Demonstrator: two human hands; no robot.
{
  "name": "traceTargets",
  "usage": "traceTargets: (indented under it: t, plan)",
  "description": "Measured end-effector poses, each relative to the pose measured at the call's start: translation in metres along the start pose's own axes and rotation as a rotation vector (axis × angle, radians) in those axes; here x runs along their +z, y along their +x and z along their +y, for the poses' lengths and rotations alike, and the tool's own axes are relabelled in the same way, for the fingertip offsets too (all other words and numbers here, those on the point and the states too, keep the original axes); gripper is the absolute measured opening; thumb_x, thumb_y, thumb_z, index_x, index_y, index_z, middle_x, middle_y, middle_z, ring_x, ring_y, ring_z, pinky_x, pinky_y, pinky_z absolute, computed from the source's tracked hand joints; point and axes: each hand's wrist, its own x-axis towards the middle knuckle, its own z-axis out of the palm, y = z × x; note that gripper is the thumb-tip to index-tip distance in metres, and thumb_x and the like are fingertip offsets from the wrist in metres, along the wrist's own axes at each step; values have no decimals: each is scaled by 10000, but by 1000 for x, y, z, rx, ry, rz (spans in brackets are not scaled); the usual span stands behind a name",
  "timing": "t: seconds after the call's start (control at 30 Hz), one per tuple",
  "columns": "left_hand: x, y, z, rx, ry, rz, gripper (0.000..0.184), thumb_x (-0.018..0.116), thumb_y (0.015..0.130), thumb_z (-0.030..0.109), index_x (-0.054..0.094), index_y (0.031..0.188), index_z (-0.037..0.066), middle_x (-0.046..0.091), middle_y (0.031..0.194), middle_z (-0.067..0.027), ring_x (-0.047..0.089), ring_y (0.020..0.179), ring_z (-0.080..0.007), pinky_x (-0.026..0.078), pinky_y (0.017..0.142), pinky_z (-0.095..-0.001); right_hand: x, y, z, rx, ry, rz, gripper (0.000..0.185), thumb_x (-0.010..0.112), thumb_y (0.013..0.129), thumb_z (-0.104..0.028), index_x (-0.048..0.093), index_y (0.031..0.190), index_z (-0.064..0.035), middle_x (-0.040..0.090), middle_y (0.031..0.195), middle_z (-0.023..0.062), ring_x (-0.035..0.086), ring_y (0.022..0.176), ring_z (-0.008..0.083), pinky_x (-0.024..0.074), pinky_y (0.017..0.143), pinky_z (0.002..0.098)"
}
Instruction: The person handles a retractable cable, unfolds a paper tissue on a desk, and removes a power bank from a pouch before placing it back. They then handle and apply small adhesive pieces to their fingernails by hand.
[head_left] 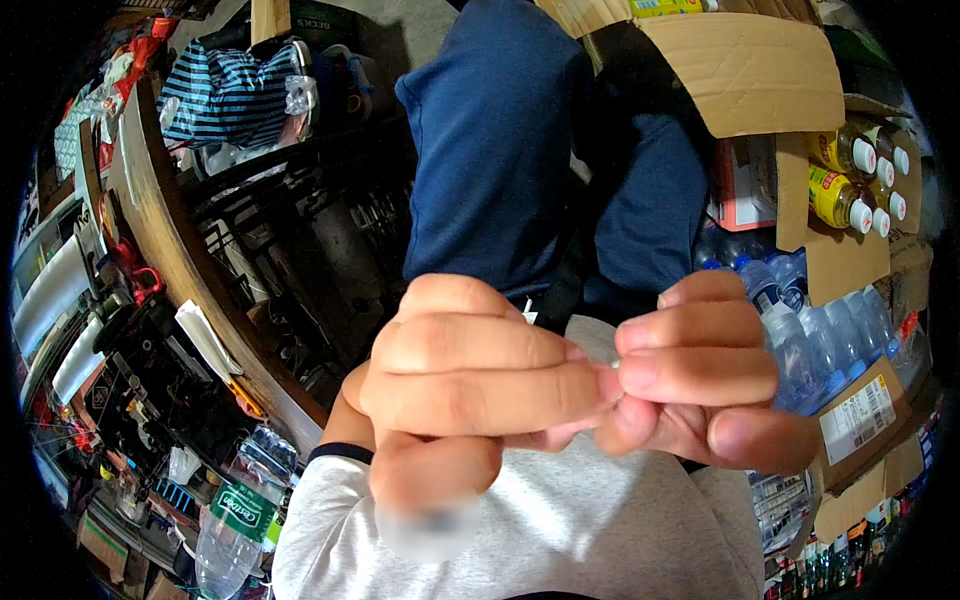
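My left hand [480,365] is closed, its fingers curled together above my lap and chest. My right hand [700,375] is closed too, with thumb and fingers pinched. The fingertips of both hands meet at the middle of the view. A tiny pale speck shows between them, too small to name. Behind the hands are a light grey shirt [620,530] and dark blue trousers [490,150].
At left runs a wooden bench edge [190,240] with cluttered tools. A green-labelled plastic bottle [235,525] lies below it. On the right are white-capped yellow bottles [833,195] in cardboard, clear bottles [800,355] and a labelled box [860,425]. A striped bag [225,95] sits upper left.
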Motion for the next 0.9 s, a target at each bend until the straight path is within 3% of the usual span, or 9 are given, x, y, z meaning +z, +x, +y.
traceTargets:
  t: [0.4,0.7,0.9]
  plan:
    - [0,-2,0,89,72,23,322,645,743,142,329,798,113,558,671,-9,462,573,-128,308,542,-263,-4,-1,0,15,60,20,520,639,739,-90,299,1132,-99,572,770,35,546,558,140,433,562,294]
    - [-3,-6,-1,152,-9,18,279,602,763,156,325,750,125,556,626,-5,468,575,-142,313,592,-299,-9,0,-8,58,102,-82,617,675,622,30,329,1124,-71,586,787,58,546,540,123,400,461,214]
    - [2,-6,3,132,-39,75,259,584,766,154,332,721,119,560,624,-23,471,580,-148,315,610,-302,-5,-2,-7,81,148,13,587,682,624,13,348,1098,-82,589,774,59,541,534,120,385,436,213]
